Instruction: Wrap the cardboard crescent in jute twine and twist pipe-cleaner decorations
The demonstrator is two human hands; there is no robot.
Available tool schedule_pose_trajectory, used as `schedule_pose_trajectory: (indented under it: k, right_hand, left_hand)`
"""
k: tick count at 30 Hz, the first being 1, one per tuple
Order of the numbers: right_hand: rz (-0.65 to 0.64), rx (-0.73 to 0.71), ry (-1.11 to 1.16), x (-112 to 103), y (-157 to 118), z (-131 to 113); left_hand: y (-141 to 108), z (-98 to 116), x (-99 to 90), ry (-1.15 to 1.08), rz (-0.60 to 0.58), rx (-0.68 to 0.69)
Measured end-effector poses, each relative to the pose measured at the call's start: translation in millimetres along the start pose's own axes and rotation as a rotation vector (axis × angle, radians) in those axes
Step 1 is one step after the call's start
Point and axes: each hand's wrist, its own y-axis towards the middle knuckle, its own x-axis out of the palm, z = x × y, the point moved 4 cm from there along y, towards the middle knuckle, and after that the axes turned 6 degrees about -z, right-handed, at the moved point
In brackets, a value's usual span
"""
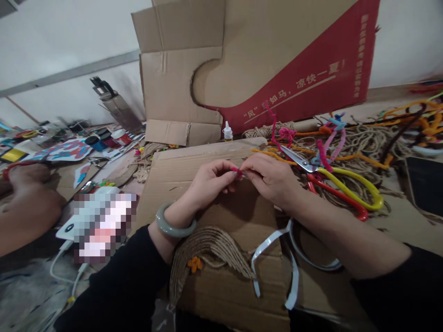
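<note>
A small bent piece of magenta pipe cleaner is pinched between the fingertips of both hands. My left hand, with a pale green bangle on its wrist, grips it from the left. From the other side my right hand closes on it, the fingers partly hiding it. Below the hands, a curved band of brown twine lies on a cardboard sheet, with an orange pipe-cleaner flower at its inner edge. White strips lie to its right.
Scissors with red and yellow handles lie right of my hands, near pink pipe cleaners and loose twine. A glue bottle stands behind. At left are a phone, a power bank and another person's hand.
</note>
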Motion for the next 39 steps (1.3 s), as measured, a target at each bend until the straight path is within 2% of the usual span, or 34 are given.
schedule_pose_trajectory:
  k: [3,10,15,20,22,25,27,30,33,36,39]
  right_hand:
    - [-0.035,-0.055,-0.044,0,-2,1]
    - [-0.077,-0.312,-0.194,-6,-2,-9]
    - [-0.118,-0.315,-0.218,-11,-2,-9]
    - [-0.175,-0.278,-0.259,-7,-1,-6]
    - [-0.173,-0.234,-0.294,-4,-1,-5]
    - [-0.146,-0.090,-0.313,0,0,-4]
    - [-0.137,0.048,-0.280,0,2,-5]
    - [-0.172,0.287,-0.149,-1,6,-6]
    - [-0.233,0.477,0.061,-2,8,-4]
    - [-0.277,0.545,0.305,-1,8,-1]
    - [-0.186,0.458,0.457,-3,8,1]
  left_hand:
    - [1,1,-1.0,-0.051,-0.033,-0.042]
    - [2,-5,-4.5,-0.148,-0.146,-0.199]
    - [2,-7,-5.0,-0.167,-0.199,-0.230]
    - [2,-8,-4.4,-0.162,-0.194,-0.223]
    - [3,-8,-3.5,-0.134,-0.165,-0.199]
    - [3,-6,-2.0,-0.005,-0.088,-0.127]
    - [2,-2,-1.5,0.172,-0.005,-0.016]
    - [-3,8,1.7,0.539,0.132,0.222]
    - [-9,14,7.7,0.751,0.187,0.412]
    - [-12,16,7.4,0.715,0.239,0.501]
    - [-9,17,0.8,0.531,0.314,0.459]
